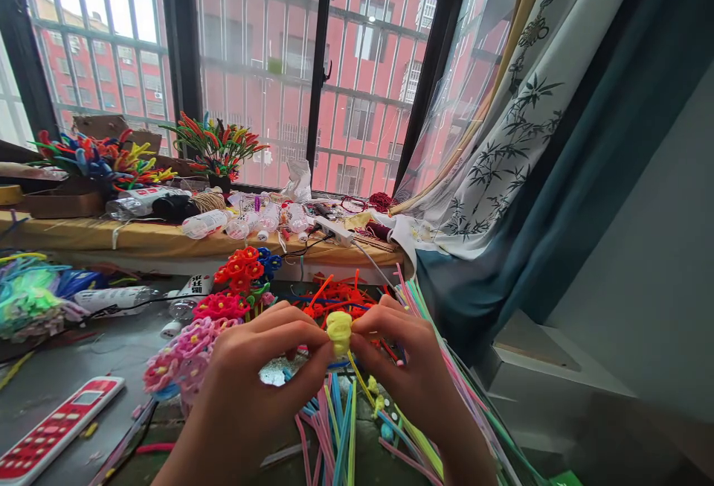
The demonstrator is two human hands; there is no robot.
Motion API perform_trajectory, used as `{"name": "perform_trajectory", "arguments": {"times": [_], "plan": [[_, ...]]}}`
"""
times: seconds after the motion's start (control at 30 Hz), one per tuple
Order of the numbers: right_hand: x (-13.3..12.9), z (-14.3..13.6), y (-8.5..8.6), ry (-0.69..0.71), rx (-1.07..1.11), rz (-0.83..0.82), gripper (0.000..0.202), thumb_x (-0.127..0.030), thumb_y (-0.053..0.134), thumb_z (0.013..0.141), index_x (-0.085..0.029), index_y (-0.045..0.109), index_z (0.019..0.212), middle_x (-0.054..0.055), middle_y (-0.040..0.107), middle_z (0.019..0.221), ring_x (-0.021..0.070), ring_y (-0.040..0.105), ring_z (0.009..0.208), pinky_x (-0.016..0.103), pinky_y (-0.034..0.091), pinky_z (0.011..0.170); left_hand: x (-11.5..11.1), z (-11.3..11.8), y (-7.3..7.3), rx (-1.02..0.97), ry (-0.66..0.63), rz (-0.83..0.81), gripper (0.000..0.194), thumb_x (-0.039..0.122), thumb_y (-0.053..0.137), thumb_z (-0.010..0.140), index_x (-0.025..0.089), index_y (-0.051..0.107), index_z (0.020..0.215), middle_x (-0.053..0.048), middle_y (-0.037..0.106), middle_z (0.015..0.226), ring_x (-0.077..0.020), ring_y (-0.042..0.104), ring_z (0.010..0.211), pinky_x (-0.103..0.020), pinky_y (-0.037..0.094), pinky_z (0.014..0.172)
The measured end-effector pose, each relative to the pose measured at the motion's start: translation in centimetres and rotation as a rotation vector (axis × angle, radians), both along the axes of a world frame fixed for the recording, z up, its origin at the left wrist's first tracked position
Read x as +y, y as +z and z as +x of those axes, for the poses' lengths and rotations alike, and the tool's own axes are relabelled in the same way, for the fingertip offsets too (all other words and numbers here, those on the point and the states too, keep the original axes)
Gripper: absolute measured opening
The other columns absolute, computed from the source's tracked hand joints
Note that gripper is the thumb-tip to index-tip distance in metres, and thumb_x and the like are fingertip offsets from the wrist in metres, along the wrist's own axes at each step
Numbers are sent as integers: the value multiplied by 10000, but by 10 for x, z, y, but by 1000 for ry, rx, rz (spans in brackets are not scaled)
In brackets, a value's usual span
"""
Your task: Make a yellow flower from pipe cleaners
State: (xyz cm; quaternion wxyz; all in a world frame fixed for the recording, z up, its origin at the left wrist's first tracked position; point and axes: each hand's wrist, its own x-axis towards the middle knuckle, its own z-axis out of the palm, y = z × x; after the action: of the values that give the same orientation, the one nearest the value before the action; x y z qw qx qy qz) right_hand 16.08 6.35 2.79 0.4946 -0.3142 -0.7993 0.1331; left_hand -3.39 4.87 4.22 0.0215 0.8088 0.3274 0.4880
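Observation:
Between my two hands, above the table, is a small coiled bundle of yellow pipe cleaner [339,332]. The thumb and forefinger of my left hand [262,367] pinch its left side. My right hand [410,363] grips the opposite side in the same way, fingertips pressed to the fuzzy loops. A yellow strand [361,380] trails down from the bundle toward the table. Beneath my hands lie loose pink, blue and yellow pipe cleaners [338,426]. Pink pipe-cleaner flowers [184,352] stand just left of my left hand, partly covered by it.
A red and white remote control [61,426] lies at the table's left. Red flowers [241,270] and orange-red pipe cleaners [346,294] are behind my hands. Long pipe cleaners [462,374] run along the right. Plastic bottles [206,223] and a power strip [335,231] crowd the windowsill.

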Motion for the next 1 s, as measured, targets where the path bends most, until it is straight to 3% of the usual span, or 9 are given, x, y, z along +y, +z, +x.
{"name": "perform_trajectory", "arguments": {"times": [0.3, 0.5, 0.6, 0.7, 0.8, 1.0], "plan": [[-9, -6, 7, -25, 50, 26, 192, -167, 609, 947, -207, 620, 759, -14, 660, 710, 161, 511, 679, 303, 400, 710, -4, 10, -4, 78, 182, 253, 150, 63, 638, 857, 196, 644, 789, 30, 670, 735, -111, 583, 657, -233, 490, 667], [-6, -9, 3, -65, 42, 105, 203, -189, 585, 951, -209, 597, 750, -11, 651, 703, 159, 514, 668, 297, 399, 672, -6, 20, -18, 311, 441, 564, 103, 26, 596, 882, 100, 668, 886, -76, 668, 793, -207, 578, 750, -334, 502, 734], [-5, -12, 2, -72, 60, 105, 231, -171, 583, 935, -210, 567, 708, -13, 630, 671, 158, 509, 656, 288, 394, 651, -6, 22, -26, 387, 520, 618, 111, 12, 613, 870, 58, 682, 942, -122, 679, 843, -243, 574, 799, -375, 496, 772], [-5, -13, 1, -73, 70, 89, 237, -157, 592, 919, -208, 560, 689, -14, 616, 662, 158, 512, 664, 283, 392, 650, -6, 26, -27, 384, 553, 595, 105, 16, 628, 868, 46, 687, 948, -121, 692, 817, -247, 570, 771, -388, 485, 752], [-6, -11, 2, -82, 91, 51, 218, -151, 596, 904, -202, 564, 695, -22, 612, 671, 146, 516, 658, 271, 385, 637, -5, 26, -21, 248, 514, 496, 103, 64, 594, 910, 116, 678, 880, -66, 689, 763, -215, 582, 714, -350, 480, 716], [-7, -2, 7, -73, 108, -85, 213, -112, 574, 860, -203, 546, 669, -38, 583, 667, 133, 508, 656, 258, 364, 626, 1, 6, -5, -46, 245, 17, 132, 282, 616, 921, 255, 701, 823, 68, 707, 682, -100, 605, 536, -202, 439, 526]]}}
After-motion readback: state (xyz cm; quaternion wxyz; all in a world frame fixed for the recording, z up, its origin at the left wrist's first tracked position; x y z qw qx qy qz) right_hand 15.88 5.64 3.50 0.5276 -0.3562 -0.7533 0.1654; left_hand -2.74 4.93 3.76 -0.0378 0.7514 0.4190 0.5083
